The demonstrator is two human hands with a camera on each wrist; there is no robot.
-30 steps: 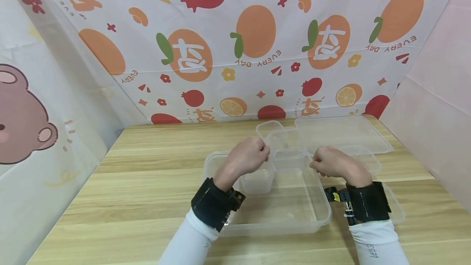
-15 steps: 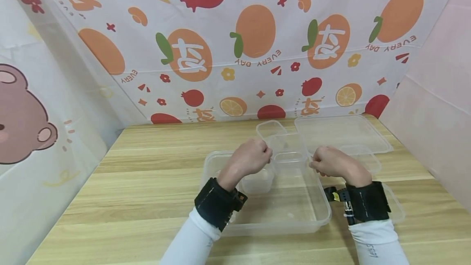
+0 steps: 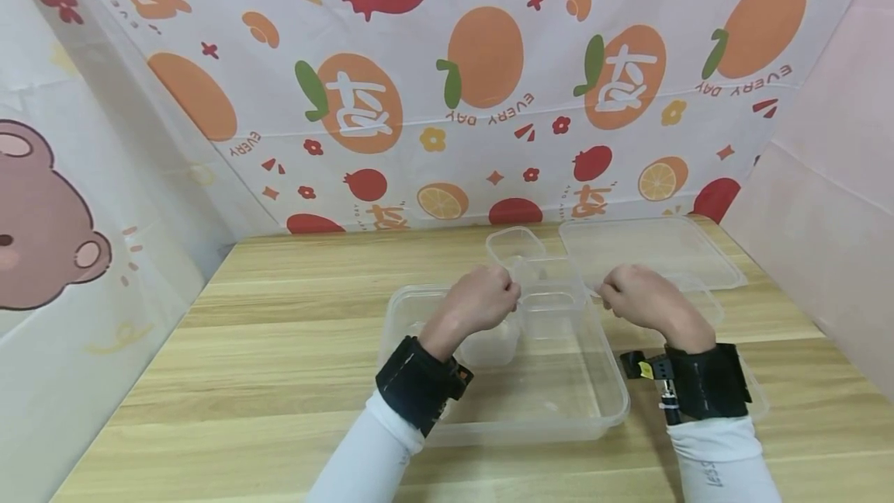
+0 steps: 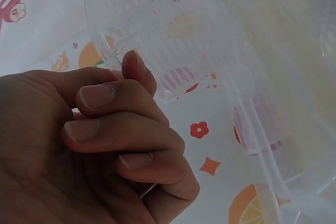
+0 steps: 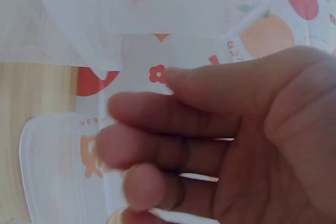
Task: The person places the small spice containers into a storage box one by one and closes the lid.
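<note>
Hiding part of the clear box (image 3: 520, 433), the left hand (image 3: 482, 299) seemingly pinches a hard-to-trace small container (image 3: 554, 276) at the box's far side, the right hand (image 3: 644, 299) loosely curled nearby.

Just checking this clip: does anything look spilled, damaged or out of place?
Nothing stands out: no spill or damage shows. A small container sits inside the large clear box; the large lid lies beyond it.

Left hand (image 3: 478, 303) partly hides large container (image 3: 524, 433); 2 sleeves (image 3: 370, 452) cut off by head-view bottom.
</note>
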